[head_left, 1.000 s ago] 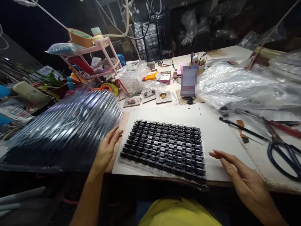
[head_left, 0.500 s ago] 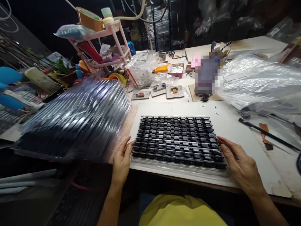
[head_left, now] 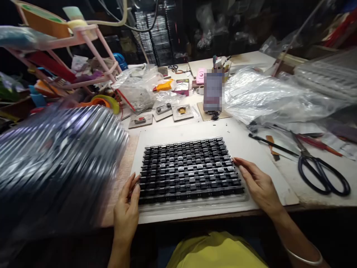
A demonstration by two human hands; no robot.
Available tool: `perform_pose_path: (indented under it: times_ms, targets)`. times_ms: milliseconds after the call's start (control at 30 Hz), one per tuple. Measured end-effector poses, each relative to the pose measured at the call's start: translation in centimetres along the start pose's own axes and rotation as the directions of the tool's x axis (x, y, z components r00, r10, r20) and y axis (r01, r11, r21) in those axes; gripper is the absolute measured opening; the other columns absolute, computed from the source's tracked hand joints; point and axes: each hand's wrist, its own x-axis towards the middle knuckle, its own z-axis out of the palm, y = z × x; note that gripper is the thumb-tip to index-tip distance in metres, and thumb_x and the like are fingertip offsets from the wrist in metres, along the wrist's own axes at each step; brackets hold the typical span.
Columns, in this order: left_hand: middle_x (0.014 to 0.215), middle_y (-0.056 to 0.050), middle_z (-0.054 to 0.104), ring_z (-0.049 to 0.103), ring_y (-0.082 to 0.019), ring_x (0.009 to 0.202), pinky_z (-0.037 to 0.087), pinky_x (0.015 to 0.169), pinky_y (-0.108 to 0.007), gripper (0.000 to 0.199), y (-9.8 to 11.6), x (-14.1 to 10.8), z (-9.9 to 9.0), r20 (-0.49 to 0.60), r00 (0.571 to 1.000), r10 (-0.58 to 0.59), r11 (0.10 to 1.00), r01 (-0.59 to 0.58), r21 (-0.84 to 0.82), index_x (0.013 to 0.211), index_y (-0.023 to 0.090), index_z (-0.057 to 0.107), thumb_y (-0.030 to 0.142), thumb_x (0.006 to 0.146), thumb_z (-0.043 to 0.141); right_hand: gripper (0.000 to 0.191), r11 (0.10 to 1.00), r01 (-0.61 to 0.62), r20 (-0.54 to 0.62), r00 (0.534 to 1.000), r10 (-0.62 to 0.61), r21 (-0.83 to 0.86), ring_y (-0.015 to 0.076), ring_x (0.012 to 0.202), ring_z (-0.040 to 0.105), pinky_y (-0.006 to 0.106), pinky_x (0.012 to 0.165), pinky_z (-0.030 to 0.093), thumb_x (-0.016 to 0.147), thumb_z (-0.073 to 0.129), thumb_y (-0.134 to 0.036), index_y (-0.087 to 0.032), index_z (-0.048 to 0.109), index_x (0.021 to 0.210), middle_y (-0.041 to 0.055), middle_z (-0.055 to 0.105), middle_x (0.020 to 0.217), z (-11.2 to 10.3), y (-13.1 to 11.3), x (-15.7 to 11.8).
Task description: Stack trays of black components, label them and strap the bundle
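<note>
A clear plastic tray (head_left: 192, 206) lies on the white board at the table's front, filled with rows of small black parts (head_left: 186, 169). At its left edge, my left hand (head_left: 127, 203) grips the side, with the fingertips partly hidden behind the rim. My right hand (head_left: 258, 184) grips the opposite side, its thumb and fingers on the edge. To the left of my left hand is a big stack of similar clear trays (head_left: 69, 156), blurred.
Scissors (head_left: 320, 171) and a black-handled tool (head_left: 273, 144) lie on the right. Behind them spreads clear plastic sheeting (head_left: 259, 93). Small fixture blocks (head_left: 182, 112) and a phone-like device on a stand (head_left: 212, 93) are beyond the board. A pink rack (head_left: 95, 50) stands at back left.
The view has turned right, so everything appears further left and the scissors now show. Both hands stay at the tray's sides. The tray looks slightly rotated in view.
</note>
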Motion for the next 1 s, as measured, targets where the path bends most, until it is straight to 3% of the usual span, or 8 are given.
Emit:
perform_pose_path:
  times_ms: [167,700,1000]
  targets:
    - [0.123,-0.008,0.062,0.054,-0.024,0.117,0.038,0.104,-0.038,0.051,0.2,-0.1,0.4,-0.025,1.0,0.016,0.996,-0.014,0.087,0.127,0.022,0.053,0.047,0.083,0.054,0.031,0.998,0.054,0.0,0.999,-0.054,0.013,0.021,0.109,0.059,0.041,0.099,0.045,0.093,0.044,-0.034,-0.021,0.059,0.117,0.0084,0.064,0.116,0.0,0.0,0.1]
    - [0.127,-0.007,0.058,0.051,-0.026,0.12,0.035,0.106,-0.044,0.056,-0.4,0.0,0.5,-0.004,1.0,-0.017,0.999,0.018,0.038,0.13,0.027,0.051,0.046,0.079,0.061,0.03,0.996,0.079,0.012,0.997,-0.079,0.029,0.0203,0.109,0.057,0.038,0.097,0.046,0.094,0.042,-0.029,-0.021,0.058,0.118,0.0085,0.062,0.114,-0.4,-0.6,0.1]
    - [0.129,-0.009,0.057,0.053,-0.026,0.117,0.039,0.102,-0.044,0.055,-0.9,0.1,0.4,0.006,0.999,0.033,0.998,-0.033,0.045,0.13,0.025,0.051,0.043,0.079,0.062,0.029,0.997,0.071,0.003,0.997,-0.071,0.006,0.0206,0.108,0.058,0.039,0.096,0.047,0.093,0.044,-0.03,-0.021,0.059,0.116,0.0087,0.063,0.113,-0.3,-0.4,0.0]
